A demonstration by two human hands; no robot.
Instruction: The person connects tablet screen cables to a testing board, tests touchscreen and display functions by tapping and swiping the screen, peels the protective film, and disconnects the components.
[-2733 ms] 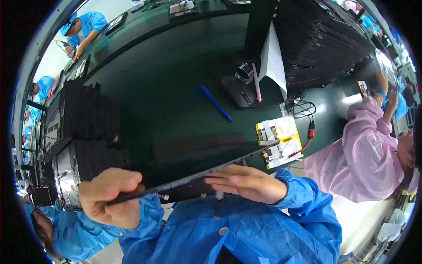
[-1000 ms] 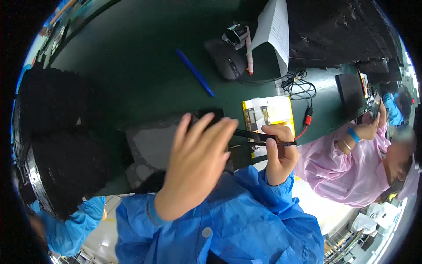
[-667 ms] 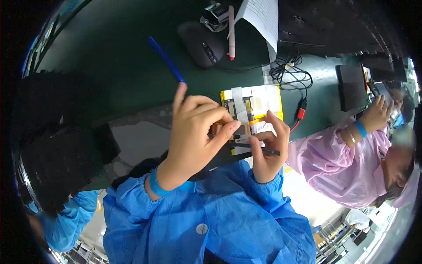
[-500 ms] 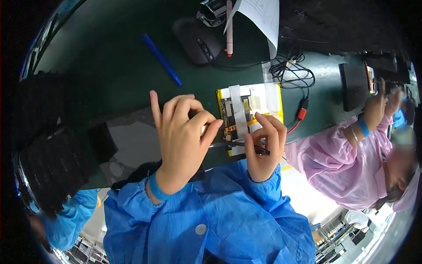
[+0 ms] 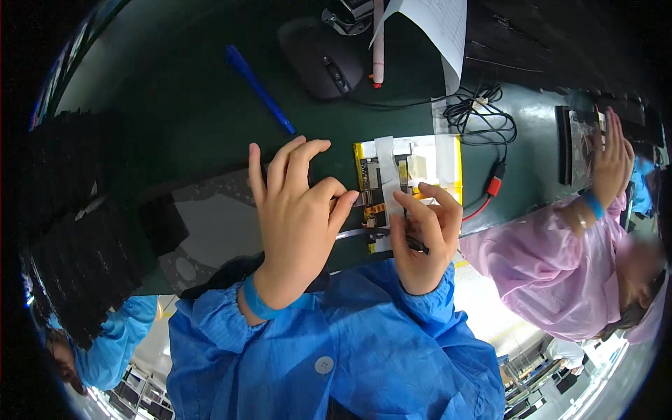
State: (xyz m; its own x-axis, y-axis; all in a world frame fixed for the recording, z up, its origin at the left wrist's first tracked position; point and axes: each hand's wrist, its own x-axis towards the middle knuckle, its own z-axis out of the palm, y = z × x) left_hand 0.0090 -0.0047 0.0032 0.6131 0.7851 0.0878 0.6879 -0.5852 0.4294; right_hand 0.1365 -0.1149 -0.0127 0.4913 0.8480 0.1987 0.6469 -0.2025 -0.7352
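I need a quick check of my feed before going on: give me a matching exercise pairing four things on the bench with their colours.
Things:
1. pen
2. computer mouse
3. cable plug
4. paper sheet

Colours:
A. white
B. red
C. blue
D. black

Pairs: 1-C, 2-D, 3-B, 4-A

Circuit board assembly (image 5: 409, 183) lies on bench (image 5: 175, 105), between left hand (image 5: 294, 217) and right hand (image 5: 423, 241). Mouse (image 5: 318, 56) and pen (image 5: 259, 87) behind; cable (image 5: 483, 122) right.
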